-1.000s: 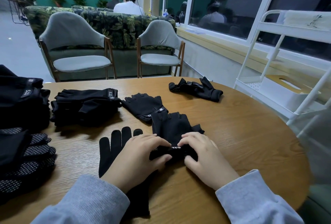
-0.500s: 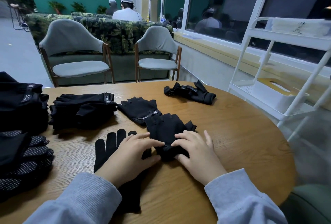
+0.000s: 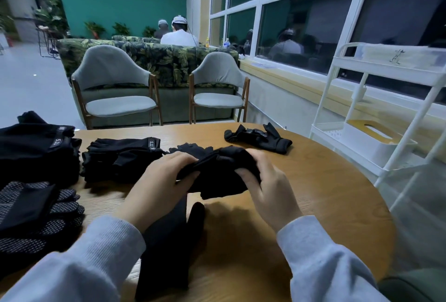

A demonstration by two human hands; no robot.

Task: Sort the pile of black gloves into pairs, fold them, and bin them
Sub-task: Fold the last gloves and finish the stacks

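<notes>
Both hands grasp one bunched black glove (image 3: 218, 171) lifted just above the round wooden table (image 3: 325, 181), near its centre: the left hand (image 3: 159, 181) pinches its 9 o'clock edge, and the right hand (image 3: 268, 188) curls round its 3 o'clock edge. A long glove (image 3: 169, 241) lies flat at 6 o'clock, and a folded stack (image 3: 123, 157) sits at 10 o'clock.

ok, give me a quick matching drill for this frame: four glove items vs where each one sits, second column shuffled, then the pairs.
Items:
1. fingerless glove bundle
2. dotted-grip gloves
3. loose glove pair
4. long-fingered glove

Places:
A. far side of the table, toward the white cart
B. flat on the table under the left forearm
C. gripped between the left hand and right hand
D. near left edge of the table

Pairs: 1-C, 2-D, 3-A, 4-B
</notes>
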